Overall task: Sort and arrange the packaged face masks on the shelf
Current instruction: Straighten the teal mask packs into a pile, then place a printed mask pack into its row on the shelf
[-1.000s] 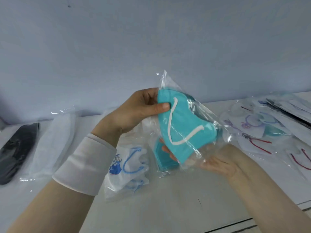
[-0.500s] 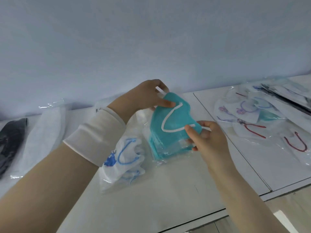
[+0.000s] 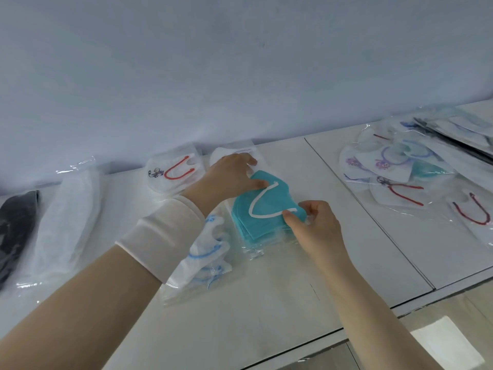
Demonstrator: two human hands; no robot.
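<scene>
The teal mask packet (image 3: pixel 269 201), a clear sleeve with a white ear loop showing across its face, lies flat on top of a stack of teal masks (image 3: pixel 253 233) near the middle of the white shelf (image 3: pixel 266 311). Both hands grasp it: the left hand (image 3: pixel 229 177) holds the far left corner, with the thumb laid on top and the fingers curled over the back edge, while the right hand (image 3: pixel 317 228) pinches the near right corner between thumb and forefinger. A white cuff (image 3: pixel 162 233) covers the left wrist. Just left of the teal stack, partly under the left forearm, sits a pile of white masks with blue loops (image 3: pixel 205 252). Behind the left hand lie a white mask with a red loop (image 3: pixel 173 172) (a small dark cartoon figure is printed beside the loop) and another white packet (image 3: pixel 234 153), mostly hidden by the fingers. Further left a bag of plain white masks (image 3: pixel 66 217) lies next to a bundle of black masks (image 3: pixel 16 231) at the frame's edge. To the right, past a seam (image 3: pixel 360 204) in the shelf, a loose heap of mixed packets (image 3: pixel 400 169) spreads out, with red, blue and purple loops. A pale wall (image 3: pixel 240 62) rises behind the shelf.
</scene>
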